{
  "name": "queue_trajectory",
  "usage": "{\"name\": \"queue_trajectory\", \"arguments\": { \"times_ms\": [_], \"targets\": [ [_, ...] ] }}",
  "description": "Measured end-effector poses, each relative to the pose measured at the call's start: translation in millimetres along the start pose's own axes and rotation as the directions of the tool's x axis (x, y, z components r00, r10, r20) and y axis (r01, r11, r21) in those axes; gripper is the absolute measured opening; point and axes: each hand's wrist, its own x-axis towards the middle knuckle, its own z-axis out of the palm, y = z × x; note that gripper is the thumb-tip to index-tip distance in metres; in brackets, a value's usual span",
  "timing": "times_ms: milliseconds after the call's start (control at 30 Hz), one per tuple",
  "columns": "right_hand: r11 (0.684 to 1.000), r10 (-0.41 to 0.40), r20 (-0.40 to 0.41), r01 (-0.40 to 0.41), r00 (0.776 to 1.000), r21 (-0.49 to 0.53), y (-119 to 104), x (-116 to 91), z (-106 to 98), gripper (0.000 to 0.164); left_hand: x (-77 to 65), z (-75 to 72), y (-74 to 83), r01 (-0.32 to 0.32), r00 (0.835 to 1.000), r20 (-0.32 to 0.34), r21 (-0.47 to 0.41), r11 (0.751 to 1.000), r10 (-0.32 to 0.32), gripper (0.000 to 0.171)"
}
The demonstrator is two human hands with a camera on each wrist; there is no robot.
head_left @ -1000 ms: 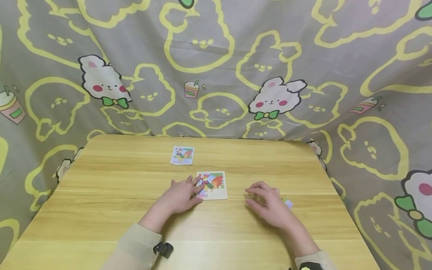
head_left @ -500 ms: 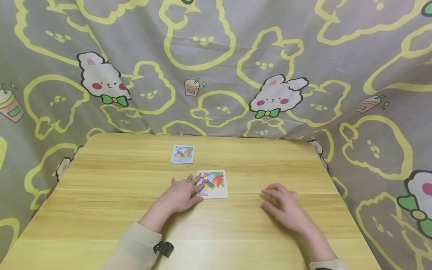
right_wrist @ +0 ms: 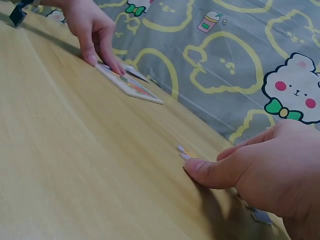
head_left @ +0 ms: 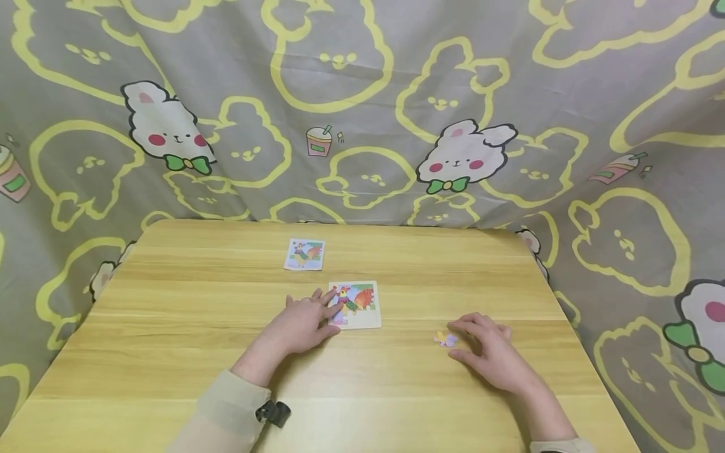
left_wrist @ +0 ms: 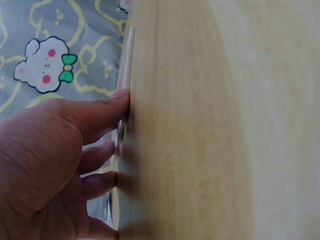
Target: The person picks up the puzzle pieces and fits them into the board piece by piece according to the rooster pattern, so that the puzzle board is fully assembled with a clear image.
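The rooster jigsaw puzzle (head_left: 362,319) lies on the table in a pale square tray, its lower right showing bare board. My left hand (head_left: 303,324) rests at its left side, fingers spread over the picture and thumb at the near edge; the left wrist view shows the thumb (left_wrist: 120,102) against that edge. Over to the right, small purple and yellow puzzle pieces (head_left: 445,340) lie on the tabletop. My right hand (head_left: 489,352) is right beside them, thumb and fingers apart around their right end. In the right wrist view more pieces (right_wrist: 261,216) show partly under that hand.
Behind the puzzle lies a small card (head_left: 304,254) with the same rooster picture. A patterned curtain (head_left: 362,113) hangs round the back and sides of the wooden table (head_left: 362,402). A black band (head_left: 273,413) sits on the left sleeve.
My right hand has moved to the right, and the purple and yellow pieces now show in front of its fingertips. My left hand stays on the puzzle. The head view has tilted slightly down.
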Motion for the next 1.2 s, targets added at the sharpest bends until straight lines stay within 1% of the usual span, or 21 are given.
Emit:
{"name": "queue_trajectory", "arguments": {
  "times_ms": [167,333,400,533,633,800,1000,1100,1200],
  "targets": [
    [1.000,0.004,0.005,-0.004,1.000,0.005,-0.4,1.7,1.6,0.044,0.0,-0.7,-0.5,0.005,1.000,-0.005,-0.002,1.000,-0.005,0.057],
    [0.999,0.018,0.022,-0.019,1.000,0.039,-0.4,5.4,4.0,0.027,-0.1,0.2,-0.7,0.007,1.000,-0.005,-0.001,1.000,-0.007,0.057],
    [0.998,0.026,0.027,-0.027,0.999,0.050,-0.9,6.3,5.0,0.023,-0.4,0.3,-0.6,0.005,1.000,-0.006,-0.002,1.000,-0.005,0.057],
    [0.998,0.031,0.023,-0.032,0.999,0.051,-4.2,6.1,6.8,0.027,-0.7,0.3,-0.4,0.000,1.000,-0.007,-0.003,1.000,0.000,0.057],
    [0.999,-0.008,0.008,0.007,1.000,0.049,-6.6,4.6,8.9,0.030,-1.1,0.1,-0.2,-0.001,1.000,-0.008,-0.002,1.000,0.001,0.057],
    [0.997,-0.083,-0.015,0.083,0.996,0.000,-8.0,1.9,13.9,0.030,-1.3,-0.3,-0.1,-0.002,1.000,-0.008,-0.003,1.000,0.002,0.056],
    [0.994,-0.101,-0.044,0.099,0.994,-0.046,-8.7,2.0,18.6,0.029,-0.9,0.9,0.0,0.002,1.000,-0.008,-0.004,1.000,-0.002,0.056],
    [0.994,-0.106,-0.050,0.104,0.993,-0.039,-8.5,2.9,19.9,0.026,-0.5,1.5,0.0,0.010,1.000,-0.004,-0.008,1.000,-0.010,0.056],
    [0.995,-0.104,-0.054,0.103,0.993,-0.007,-7.9,3.8,20.3,0.022,0.1,1.7,0.1,0.015,1.000,-0.004,-0.015,1.000,-0.015,0.056]
  ]
}}
